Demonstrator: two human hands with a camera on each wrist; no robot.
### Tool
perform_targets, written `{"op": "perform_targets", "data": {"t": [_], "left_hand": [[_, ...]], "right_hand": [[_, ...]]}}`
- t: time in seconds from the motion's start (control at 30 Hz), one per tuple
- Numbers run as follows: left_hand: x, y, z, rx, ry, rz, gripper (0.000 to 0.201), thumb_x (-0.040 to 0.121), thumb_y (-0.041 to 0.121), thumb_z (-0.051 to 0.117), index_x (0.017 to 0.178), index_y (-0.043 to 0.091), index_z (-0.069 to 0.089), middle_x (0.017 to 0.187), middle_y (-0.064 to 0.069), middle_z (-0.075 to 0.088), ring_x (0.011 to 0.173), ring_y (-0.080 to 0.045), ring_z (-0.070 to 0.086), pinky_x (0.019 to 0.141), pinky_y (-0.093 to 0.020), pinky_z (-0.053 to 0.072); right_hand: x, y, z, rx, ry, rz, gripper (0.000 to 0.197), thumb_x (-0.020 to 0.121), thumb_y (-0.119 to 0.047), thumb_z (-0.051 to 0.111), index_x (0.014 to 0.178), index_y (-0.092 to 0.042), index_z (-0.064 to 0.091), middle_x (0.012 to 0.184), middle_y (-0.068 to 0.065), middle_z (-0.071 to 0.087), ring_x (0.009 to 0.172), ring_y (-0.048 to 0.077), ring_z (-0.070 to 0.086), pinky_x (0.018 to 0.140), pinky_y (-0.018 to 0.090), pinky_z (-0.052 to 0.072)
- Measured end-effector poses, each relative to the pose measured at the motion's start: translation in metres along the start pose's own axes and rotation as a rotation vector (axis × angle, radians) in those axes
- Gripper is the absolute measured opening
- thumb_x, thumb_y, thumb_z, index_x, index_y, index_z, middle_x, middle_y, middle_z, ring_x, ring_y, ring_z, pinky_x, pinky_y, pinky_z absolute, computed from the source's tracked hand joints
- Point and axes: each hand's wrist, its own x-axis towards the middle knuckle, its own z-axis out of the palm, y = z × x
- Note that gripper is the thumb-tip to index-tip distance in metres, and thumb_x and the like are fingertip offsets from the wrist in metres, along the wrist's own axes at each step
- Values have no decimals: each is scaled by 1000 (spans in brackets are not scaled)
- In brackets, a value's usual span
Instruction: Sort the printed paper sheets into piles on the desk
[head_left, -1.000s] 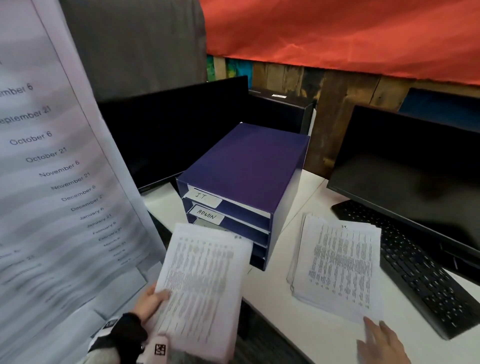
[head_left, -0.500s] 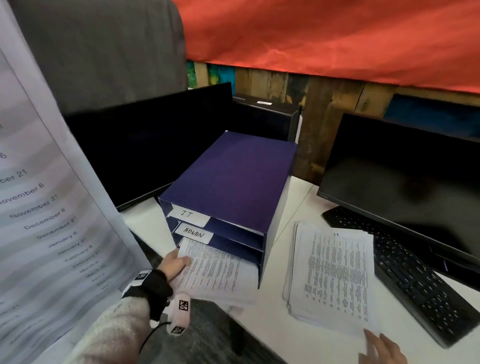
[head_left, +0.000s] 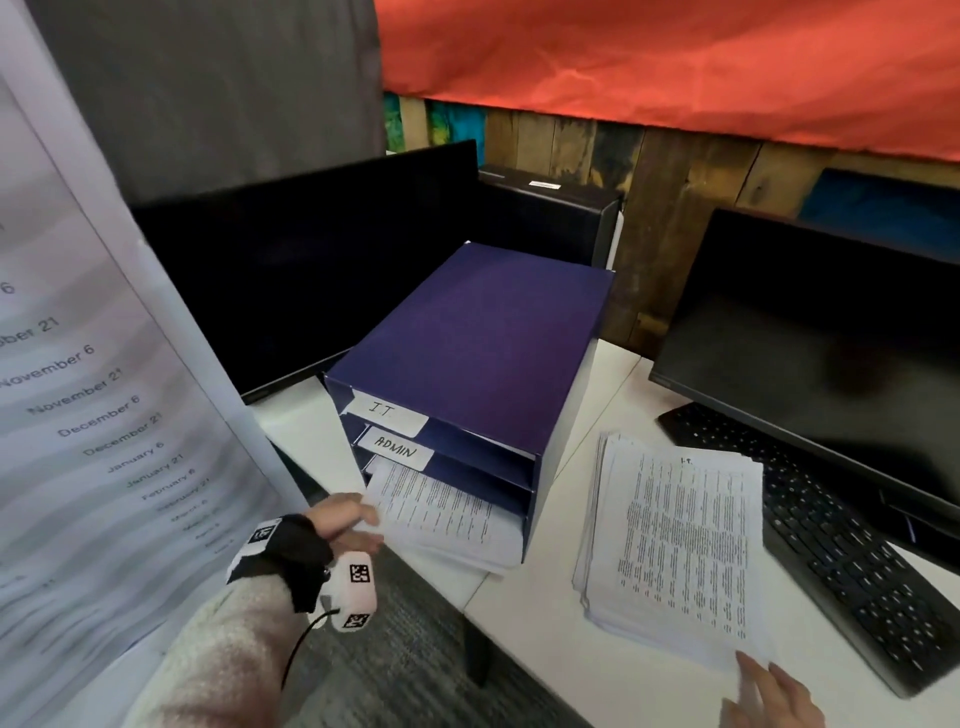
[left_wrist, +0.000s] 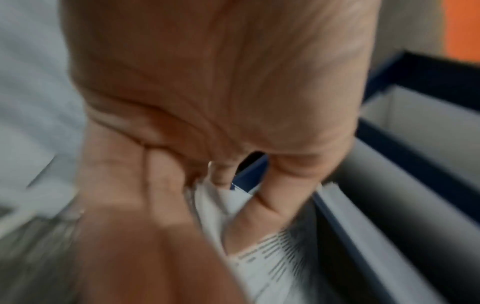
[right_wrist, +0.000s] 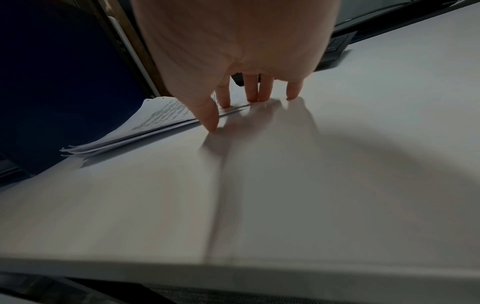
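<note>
Paper sheets, thin, white and covered in fine columns of print, lie in two places. One bundle (head_left: 441, 512) sits partly inside the third slot of the dark blue sorter (head_left: 483, 338), its near edge sticking out past the desk (head_left: 524, 644) edge. Your left hand (head_left: 345, 525) pinches that bundle at its near left corner, thumb on top and fingers beneath. The other stack (head_left: 675, 540) lies loosely squared on the matte white desk, between the sorter and the black keyboard (head_left: 841, 551). Your right hand (head_left: 774, 696) rests at its near corner, fingers straight and slightly spread.

The sorter is a box of smooth card with flat shelves; two white labels on its front read "I.T." (head_left: 387, 413) and "ADMIN" (head_left: 397, 451). Two glossy black monitors (head_left: 810, 353) flank it. A large printed page of dates (head_left: 98, 415) fills the left of the head view.

Left wrist view: blurred, yet it alone shows your fingers (left_wrist: 262, 207) curled under the bundle's fanned edge and the blue shelf lips beside them. Right wrist view: it alone shows your fingertips (right_wrist: 226, 102) touching the stack's near edge, the thumb tip down on bare desk, and the stack's slightly curled corners.
</note>
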Motion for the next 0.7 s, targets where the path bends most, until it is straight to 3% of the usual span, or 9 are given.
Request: {"op": "perform_targets", "data": {"t": [0.07,0.2,0.27,0.33,0.4,0.47,0.57,0.63,0.7], "left_hand": [[5,-4,-5,-174,85,55,28,90,-12,49,113,5,47,75,-17,68,51,-22,67,46,-27,56],[24,-9,16,-602,275,134,18,89,-6,55,101,3,46,52,-12,64,41,-14,63,42,-26,54],[28,-13,36,-660,246,146,3,90,-3,57,91,-2,54,62,-14,67,48,-13,67,48,-23,56],[31,-11,55,-675,202,168,10,90,-6,55,100,-8,55,81,-20,65,53,-14,69,51,-21,57],[35,-2,67,-674,189,205,8,90,-11,49,96,-11,54,90,-22,61,53,-14,68,51,-19,55],[38,8,73,-672,201,242,14,91,-14,41,87,-8,53,98,-24,57,59,-15,66,54,-18,55],[42,15,81,-597,133,297,27,91,-18,33,112,-15,50,116,-31,57,81,-23,63,58,-21,58],[36,16,85,-423,153,262,21,94,-13,34,106,-11,51,105,-26,60,74,-22,59,51,-21,56],[25,15,83,-26,285,220,12,94,-1,42,101,-5,51,94,-21,60,64,-23,58,44,-26,55]], "right_hand": [[2,-17,-9,-26,45,-110,41,75,-41,36,113,-50,45,111,1,54,99,37,56,91,41,45],[1,-34,-21,-31,29,-319,31,88,-66,11,117,-73,18,135,-41,29,97,40,52,103,24,30],[1,-34,-21,-94,5,-287,44,87,-66,10,119,-63,41,129,-27,41,95,44,54,88,40,40],[4,-31,-18,-199,-9,-191,55,85,-52,24,99,-24,70,124,-14,49,90,49,60,78,50,47],[4,-28,-13,-202,-80,58,55,66,-42,43,94,-5,73,115,15,58,88,52,61,77,58,50],[0,-26,-10,-191,-167,217,49,59,-29,62,102,-7,73,110,31,59,91,51,60,80,60,50],[2,-22,-8,-247,-236,296,54,56,-21,72,110,-15,71,118,24,59,97,46,60,85,52,49],[2,-16,-7,-255,-296,365,58,55,-28,74,112,-19,70,121,20,59,100,42,60,86,49,48],[2,-14,-4,-259,-347,422,66,52,-48,56,112,-23,69,117,15,63,95,40,63,83,49,50]]}}
